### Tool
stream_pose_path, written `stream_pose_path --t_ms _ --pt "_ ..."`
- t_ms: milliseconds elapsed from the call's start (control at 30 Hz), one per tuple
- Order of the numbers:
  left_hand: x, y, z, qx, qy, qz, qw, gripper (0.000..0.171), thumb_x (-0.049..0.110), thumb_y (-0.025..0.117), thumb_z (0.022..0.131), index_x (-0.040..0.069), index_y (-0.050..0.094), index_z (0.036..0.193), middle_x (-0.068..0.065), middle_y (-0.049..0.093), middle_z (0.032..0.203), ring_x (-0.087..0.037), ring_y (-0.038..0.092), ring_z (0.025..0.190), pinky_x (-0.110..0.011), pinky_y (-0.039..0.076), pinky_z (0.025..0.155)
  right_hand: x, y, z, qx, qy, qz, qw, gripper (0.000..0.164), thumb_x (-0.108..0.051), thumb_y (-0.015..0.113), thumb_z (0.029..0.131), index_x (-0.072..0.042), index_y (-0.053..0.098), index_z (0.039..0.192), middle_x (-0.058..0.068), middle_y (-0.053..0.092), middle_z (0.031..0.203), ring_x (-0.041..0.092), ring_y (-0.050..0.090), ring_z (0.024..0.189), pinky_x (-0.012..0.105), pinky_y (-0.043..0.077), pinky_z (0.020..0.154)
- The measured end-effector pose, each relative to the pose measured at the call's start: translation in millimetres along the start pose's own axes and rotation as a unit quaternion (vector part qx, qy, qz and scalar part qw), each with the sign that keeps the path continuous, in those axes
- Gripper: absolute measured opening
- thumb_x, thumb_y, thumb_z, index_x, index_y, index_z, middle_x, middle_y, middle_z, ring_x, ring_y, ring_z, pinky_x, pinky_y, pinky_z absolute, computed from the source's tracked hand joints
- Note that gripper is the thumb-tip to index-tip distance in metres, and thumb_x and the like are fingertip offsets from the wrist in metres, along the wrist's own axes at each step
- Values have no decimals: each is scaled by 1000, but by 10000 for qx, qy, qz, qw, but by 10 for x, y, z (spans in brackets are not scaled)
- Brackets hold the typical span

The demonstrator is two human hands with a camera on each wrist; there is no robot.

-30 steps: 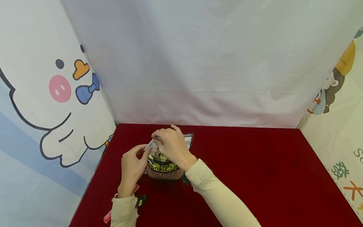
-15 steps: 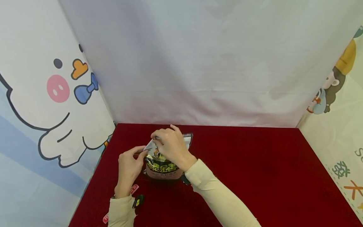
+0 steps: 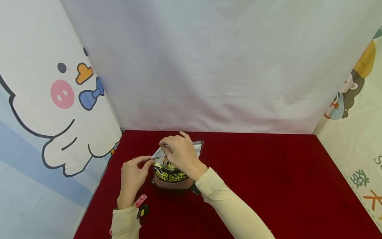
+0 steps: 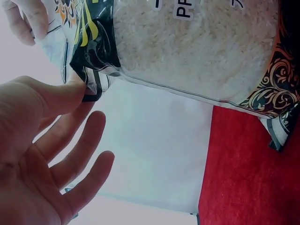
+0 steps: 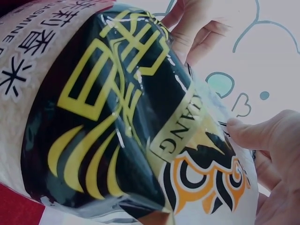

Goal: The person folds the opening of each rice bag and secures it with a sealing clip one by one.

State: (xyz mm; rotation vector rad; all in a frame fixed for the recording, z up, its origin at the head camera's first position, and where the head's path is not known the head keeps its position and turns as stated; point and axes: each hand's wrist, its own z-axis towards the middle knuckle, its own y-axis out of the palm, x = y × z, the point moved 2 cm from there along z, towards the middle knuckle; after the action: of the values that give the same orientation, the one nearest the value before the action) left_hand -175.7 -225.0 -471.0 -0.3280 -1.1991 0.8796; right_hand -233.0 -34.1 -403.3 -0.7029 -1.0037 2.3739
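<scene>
A bag of jasmine rice stands on the red tabletop, its clear window full of pale grains in the left wrist view. Black panels with yellow lettering and an orange owl-like face mark the rice bag in the right wrist view. My left hand pinches the upper left corner of the bag between thumb and forefinger; the other fingers of this left hand spread loosely. My right hand crosses in front and pinches the bag's top edge with thumb and fingers.
A red and white strip lies on the red table beside the left forearm, partly covered by the sleeve. Printed cloth walls stand behind the table and at both sides.
My left hand has shifted slightly left and its pinch has slid out to the bag's corner. The right hand and the bag have stayed nearly in place.
</scene>
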Motion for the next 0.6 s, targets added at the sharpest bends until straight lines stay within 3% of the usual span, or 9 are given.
stream_pose_path --t_ms 133,333,433,600 --pt "7 10 5 23 31 102 9999 16 13 83 93 8 85 107 -15 83 101 -11 37 57 -27 35 56 2 -6 5 -44 30 -12 10000 8 -19 80 97 -19 82 105 -6 83 100 14 78 91 56 48 116" --pt "6 60 3 39 164 32 9999 17 15 83 93 9 84 109 -11 83 101 -24 73 83 -37 54 71 33 -9 7 -23 3 37 10000 9 -17 81 96 -19 82 105 -5 83 99 14 77 88 56 49 116" --pt "25 95 5 103 234 -110 9996 17 14 82 94 7 83 111 -12 82 103 -27 75 90 -40 56 75 49 -8 9 -42 2 105 9999 9 -15 80 96 -17 82 105 -5 83 99 15 77 89 57 48 116" --pt "72 153 13 310 340 -62 9989 14 9 80 95 4 82 108 -14 82 100 -26 71 84 -34 52 71 71 4 18 -142 -25 106 9998 10 -16 79 97 -18 82 106 -5 83 101 14 77 90 56 47 117"
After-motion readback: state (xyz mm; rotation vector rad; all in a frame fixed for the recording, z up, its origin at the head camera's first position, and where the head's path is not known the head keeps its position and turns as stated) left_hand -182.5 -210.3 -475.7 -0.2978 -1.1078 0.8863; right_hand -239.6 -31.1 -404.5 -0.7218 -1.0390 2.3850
